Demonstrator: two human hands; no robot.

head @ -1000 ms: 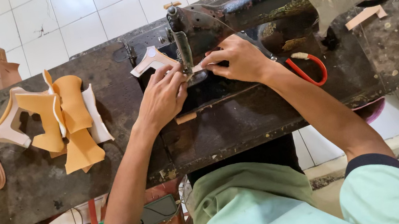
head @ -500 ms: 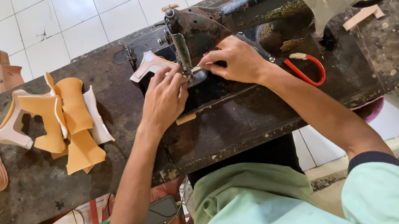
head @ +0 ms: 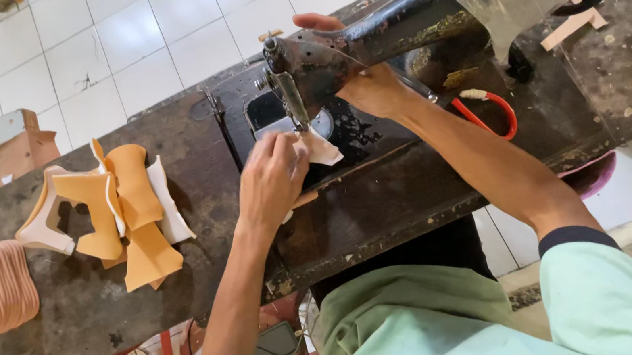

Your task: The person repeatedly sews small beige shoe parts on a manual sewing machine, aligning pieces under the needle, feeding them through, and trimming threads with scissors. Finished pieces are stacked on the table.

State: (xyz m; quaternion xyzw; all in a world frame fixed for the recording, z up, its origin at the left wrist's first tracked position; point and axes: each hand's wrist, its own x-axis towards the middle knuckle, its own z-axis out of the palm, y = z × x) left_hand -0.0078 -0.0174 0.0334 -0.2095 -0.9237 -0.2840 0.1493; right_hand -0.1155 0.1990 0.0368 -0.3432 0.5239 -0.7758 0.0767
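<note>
At centre frame the left hand (head: 272,182) pinches a small pale leather piece (head: 322,150) under the needle of the dark sewing machine (head: 363,41) — the right hand (head: 369,85) reaches behind the machine's arm, fingers mostly hidden. Tan cut pieces (head: 121,211) lie at left.

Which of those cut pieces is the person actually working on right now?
The small pale piece under the left hand, beside the sewing machine's needle. The orange and white pieces lie stacked apart, untouched.
</note>
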